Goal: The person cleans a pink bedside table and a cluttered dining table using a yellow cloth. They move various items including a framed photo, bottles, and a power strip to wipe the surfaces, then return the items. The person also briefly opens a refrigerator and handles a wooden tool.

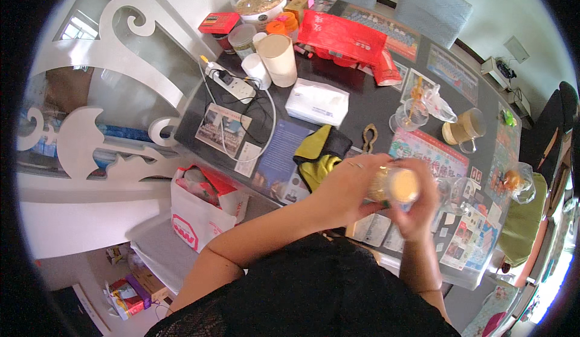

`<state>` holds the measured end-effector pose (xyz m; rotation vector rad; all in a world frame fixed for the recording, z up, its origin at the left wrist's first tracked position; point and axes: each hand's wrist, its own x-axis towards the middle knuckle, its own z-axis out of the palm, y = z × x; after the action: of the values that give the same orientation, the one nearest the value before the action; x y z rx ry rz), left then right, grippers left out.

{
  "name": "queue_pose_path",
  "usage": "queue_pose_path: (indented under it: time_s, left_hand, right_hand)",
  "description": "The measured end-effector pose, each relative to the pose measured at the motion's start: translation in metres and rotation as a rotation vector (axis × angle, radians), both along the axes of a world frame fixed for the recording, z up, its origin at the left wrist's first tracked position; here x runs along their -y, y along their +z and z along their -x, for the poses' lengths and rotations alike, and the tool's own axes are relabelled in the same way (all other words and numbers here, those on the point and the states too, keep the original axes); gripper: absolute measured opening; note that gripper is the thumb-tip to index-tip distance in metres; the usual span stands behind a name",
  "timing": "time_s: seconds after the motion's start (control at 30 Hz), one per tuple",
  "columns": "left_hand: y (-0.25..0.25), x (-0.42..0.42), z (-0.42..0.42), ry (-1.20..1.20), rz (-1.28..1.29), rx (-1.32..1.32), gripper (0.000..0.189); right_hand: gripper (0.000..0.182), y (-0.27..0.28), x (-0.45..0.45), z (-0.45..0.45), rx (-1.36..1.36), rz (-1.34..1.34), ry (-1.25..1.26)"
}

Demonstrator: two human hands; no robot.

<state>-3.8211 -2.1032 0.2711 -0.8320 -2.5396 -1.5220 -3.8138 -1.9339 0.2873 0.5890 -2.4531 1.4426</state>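
My left hand (342, 190) and my right hand (420, 208) meet over the near side of the table. Between them they grip a small cylindrical container (404, 186) with a pale yellow round end turned up towards me. A shiny gold part shows beside my left fingers; blur hides whether it belongs to the container. Just left of my left hand lies a yellow and black cloth (319, 153). Beyond my hands is a brown looped object (369, 137). To the right, clear cups (455, 192) stand partly behind my right hand.
A tissue pack (317, 101), beige cylinder (277, 60), power strip (231, 83) with cables and red packet (342, 36) occupy the far left and back. A glass mug (464, 131) of brownish drink stands right. A white bag (204, 219) rests on a chair by the left edge.
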Motion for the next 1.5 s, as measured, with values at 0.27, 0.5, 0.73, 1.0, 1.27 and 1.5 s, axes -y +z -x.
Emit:
queue_pose_path:
  time_s: [0.27,0.5,0.73,1.0,1.27,1.5]
  left_hand:
    - [-0.03,0.225,0.176,0.736,-0.01,-0.231,0.052]
    - [-0.08,0.283,0.297,0.85,0.313,-0.135,0.056]
    - [-0.083,0.275,0.319,1.005,0.589,-0.156,0.064]
    - [-0.079,0.182,0.185,0.314,0.021,-0.247,0.036]
    - [-0.138,0.111,0.187,-0.07,0.857,-0.218,0.089]
    - [-0.104,0.125,0.151,0.135,0.512,-0.157,0.087]
  right_hand:
    - [0.053,-0.001,0.102,0.017,0.164,-0.105,0.095]
    - [0.031,-0.022,0.135,0.018,0.355,-0.069,-0.035]
    - [0.023,-0.055,0.139,0.026,0.412,-0.118,-0.107]
    - [0.058,-0.119,0.148,0.026,0.538,-0.558,-0.16]
    - [0.025,-0.168,0.123,0.031,0.49,-0.202,-0.151]
    - [0.033,-0.096,0.09,0.029,0.542,0.921,-0.441]
